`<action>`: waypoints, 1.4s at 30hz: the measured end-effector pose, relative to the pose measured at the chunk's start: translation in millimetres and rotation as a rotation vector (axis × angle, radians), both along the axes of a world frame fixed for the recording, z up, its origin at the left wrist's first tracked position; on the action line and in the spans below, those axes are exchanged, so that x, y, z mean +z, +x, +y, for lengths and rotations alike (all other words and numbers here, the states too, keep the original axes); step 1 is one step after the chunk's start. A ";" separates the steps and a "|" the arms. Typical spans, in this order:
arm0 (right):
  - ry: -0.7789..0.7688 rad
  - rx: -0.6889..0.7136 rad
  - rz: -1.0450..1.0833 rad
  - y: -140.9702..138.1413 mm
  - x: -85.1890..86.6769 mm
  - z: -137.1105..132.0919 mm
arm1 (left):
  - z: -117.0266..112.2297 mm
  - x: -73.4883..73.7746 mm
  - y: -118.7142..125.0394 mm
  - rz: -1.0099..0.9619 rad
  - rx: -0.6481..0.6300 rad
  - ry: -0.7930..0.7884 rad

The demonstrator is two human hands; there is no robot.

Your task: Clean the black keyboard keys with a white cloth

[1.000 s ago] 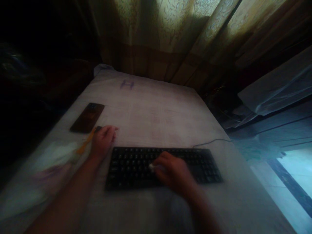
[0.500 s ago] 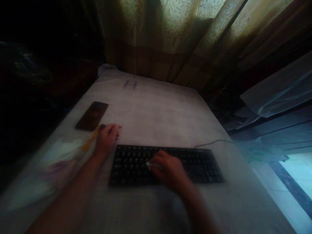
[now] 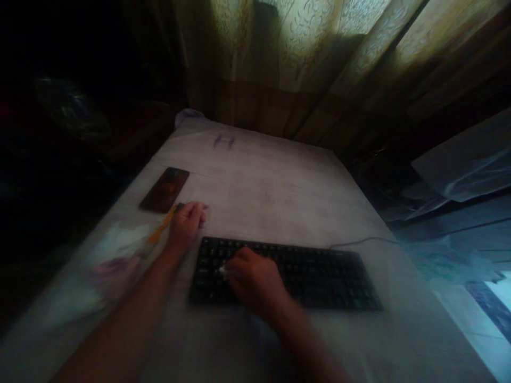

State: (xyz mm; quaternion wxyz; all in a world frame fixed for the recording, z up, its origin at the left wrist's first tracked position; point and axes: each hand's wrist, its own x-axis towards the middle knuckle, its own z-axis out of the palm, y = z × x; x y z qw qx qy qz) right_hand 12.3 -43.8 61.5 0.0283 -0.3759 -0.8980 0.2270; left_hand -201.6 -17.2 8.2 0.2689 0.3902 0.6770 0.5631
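As the head view shows, the right forearm reaches in from the near right and slants far and left, bringing the right hand [image 3: 255,279] over the left half of the black keyboard [image 3: 315,276]. Its grip is bent inward, fingers pinched together on a small white wad [image 3: 223,272] at the keys. The keyboard lies on the near part of the cloth-covered desk [image 3: 263,181], with its cable [image 3: 363,240] running off to the right. From the near left, the other forearm stretches far, and the left hand [image 3: 189,219] rests just beyond the keyboard's left end, fingers loosely curled. An orange-handled brush [image 3: 162,227] lies right against it; whether that grip holds it, I cannot tell. Farther left lies a dark phone [image 3: 165,190].
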 end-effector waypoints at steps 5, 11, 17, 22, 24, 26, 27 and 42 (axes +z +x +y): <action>0.003 -0.033 -0.008 9.9 -4.4 2.4 | -0.2 1.1 0.4 -0.039 -0.004 0.001; 0.012 -0.035 0.005 12.8 -0.5 1.4 | 0.2 0.3 -2.5 -0.158 0.000 0.038; 0.025 0.050 0.046 -14.4 1.6 -4.1 | 1.5 2.2 -10.4 -0.310 0.007 0.085; -0.004 0.078 -0.012 -20.2 -1.5 -5.0 | 1.2 3.3 -11.9 -0.387 -0.012 0.108; -0.009 0.069 -0.013 -16.5 -1.6 -4.0 | 1.5 2.8 -11.5 -0.406 -0.017 0.115; -0.005 0.067 -0.010 -13.8 -0.7 -3.4 | 1.7 2.3 -11.1 -0.419 -0.019 0.121; -0.001 0.069 -0.006 -13.6 0.0 -3.4 | 1.7 2.2 -10.9 -0.424 -0.020 0.124; 0.083 0.141 -0.019 -36.8 -4.1 -3.8 | 2.3 0.2 -11.9 -0.435 -0.036 0.155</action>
